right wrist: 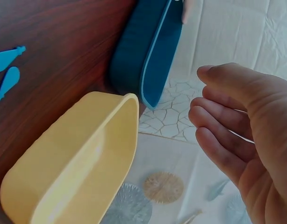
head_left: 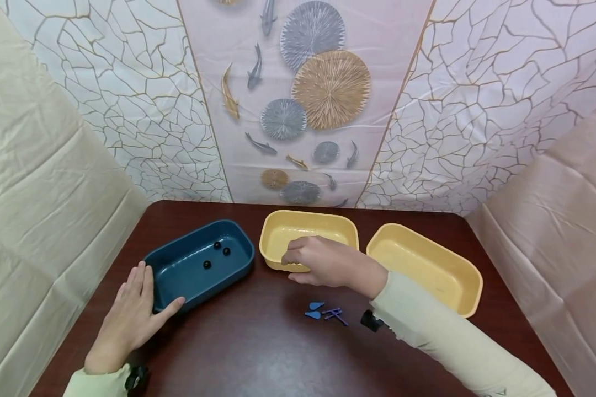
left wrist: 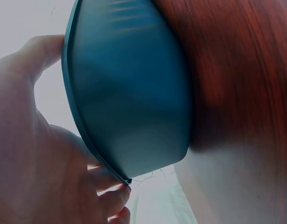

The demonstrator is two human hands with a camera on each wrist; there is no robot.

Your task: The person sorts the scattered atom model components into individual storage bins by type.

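Note:
My left hand (head_left: 129, 320) rests on the near left end of a dark blue tub (head_left: 198, 292), with its fingers straight and thumb spread. In the left wrist view, fingertips touch the blue tub's rim (left wrist: 74, 100). Three small black balls (head_left: 207, 264) lie inside that tub. Over the near edge of the middle yellow tub (head_left: 273, 220), my right hand (head_left: 323, 262) hovers with loosely bent fingers. Nothing shows between the fingers of the right hand (right wrist: 255, 130) in the right wrist view, where it stands apart from the yellow tub (right wrist: 64, 140).
On the dark brown table (head_left: 238, 353), two blue drop-shaped pieces (head_left: 313, 315) lie beside several small purple sticks (head_left: 334, 313). A second yellow tub (head_left: 469, 275) stands at the right. Patterned cloth (head_left: 144, 82) hangs behind the table.

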